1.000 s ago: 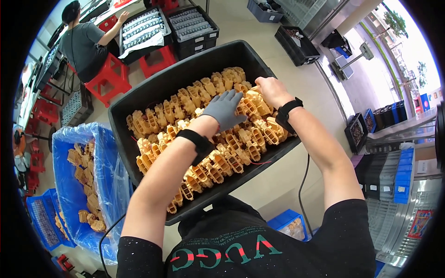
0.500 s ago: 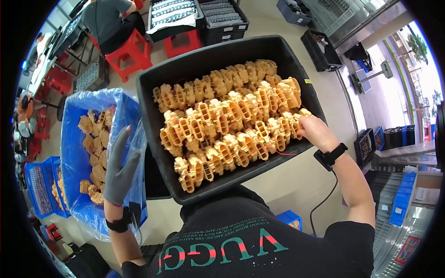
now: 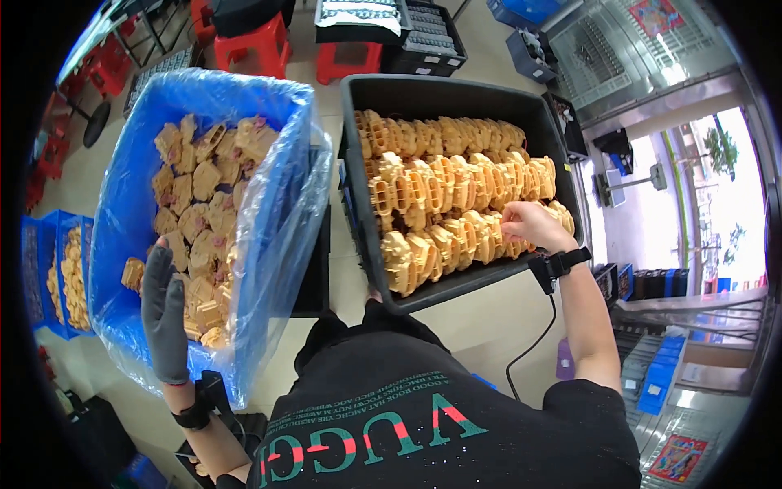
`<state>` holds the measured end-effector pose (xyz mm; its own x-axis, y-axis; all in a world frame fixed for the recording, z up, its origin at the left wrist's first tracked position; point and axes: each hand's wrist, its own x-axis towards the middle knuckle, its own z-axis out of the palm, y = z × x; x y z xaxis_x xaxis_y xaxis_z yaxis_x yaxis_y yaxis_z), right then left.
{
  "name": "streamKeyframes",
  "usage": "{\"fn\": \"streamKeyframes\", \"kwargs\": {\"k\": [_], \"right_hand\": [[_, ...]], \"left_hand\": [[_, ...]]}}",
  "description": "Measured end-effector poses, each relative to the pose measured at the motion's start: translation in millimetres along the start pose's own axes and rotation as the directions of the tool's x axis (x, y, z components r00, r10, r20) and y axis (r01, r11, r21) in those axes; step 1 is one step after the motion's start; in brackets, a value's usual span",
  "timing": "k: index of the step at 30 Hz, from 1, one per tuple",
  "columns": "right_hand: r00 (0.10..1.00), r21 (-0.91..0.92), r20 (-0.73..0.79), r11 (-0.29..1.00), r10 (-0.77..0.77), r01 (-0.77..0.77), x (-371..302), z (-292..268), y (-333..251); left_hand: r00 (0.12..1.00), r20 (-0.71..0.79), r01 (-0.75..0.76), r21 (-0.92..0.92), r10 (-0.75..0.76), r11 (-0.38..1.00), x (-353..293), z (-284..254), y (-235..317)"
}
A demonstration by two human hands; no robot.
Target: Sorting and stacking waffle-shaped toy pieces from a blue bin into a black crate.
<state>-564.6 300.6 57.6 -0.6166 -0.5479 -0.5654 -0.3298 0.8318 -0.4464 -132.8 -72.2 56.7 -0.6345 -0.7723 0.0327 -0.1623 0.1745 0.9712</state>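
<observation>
Rows of tan moulded plastic parts (image 3: 428, 183) with slotted openings stand packed on edge in a black bin (image 3: 456, 88). My bare right hand (image 3: 533, 226) is at the right part of the nearest row. Its fingers are curled together against the parts, and whatever they pinch is hidden. To the left, my grey-gloved left hand (image 3: 165, 314) has its fingers stretched out and holds nothing. It is over the near left side of a blue bin (image 3: 195, 88) lined with clear plastic film (image 3: 285, 220). Tan plastic pieces (image 3: 199, 196) lie loosely heaped inside that bin.
Blue crates (image 3: 53, 273) with more tan pieces stand at the far left. Red stools (image 3: 346, 61) and black trays of parts (image 3: 419, 49) are beyond the bins. A black cable (image 3: 521, 350) hangs from my right wrist strap (image 3: 562, 262).
The view has turned left, so both bins sit farther right and more of the blue one shows. Along the near row, my right hand has moved slightly left. My left hand stays outstretched.
</observation>
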Motion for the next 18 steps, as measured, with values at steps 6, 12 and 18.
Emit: {"fn": "streamKeyframes", "kwargs": {"k": [6, 12, 18], "right_hand": [[0.978, -0.204, -0.204, 0.979, -0.038, -0.004, 6.5, 21.3, -10.7], [0.954, -0.557, -0.263, 0.83, -0.143, -0.029, -1.8, 17.4, -21.8], [0.87, -0.303, -0.3, 0.904, -0.391, 0.302, 33.3, 20.9, -171.5]], "left_hand": [[0.995, -0.103, -0.013, -0.192, -0.007, 0.981, 0.8, -35.0, 1.7], [0.98, -0.184, -0.147, -0.391, 0.079, 0.908, 37.0, -39.7, 14.9], [0.925, -0.346, -0.192, -0.781, -0.156, 0.595, 73.2, -55.9, -33.0]]}}
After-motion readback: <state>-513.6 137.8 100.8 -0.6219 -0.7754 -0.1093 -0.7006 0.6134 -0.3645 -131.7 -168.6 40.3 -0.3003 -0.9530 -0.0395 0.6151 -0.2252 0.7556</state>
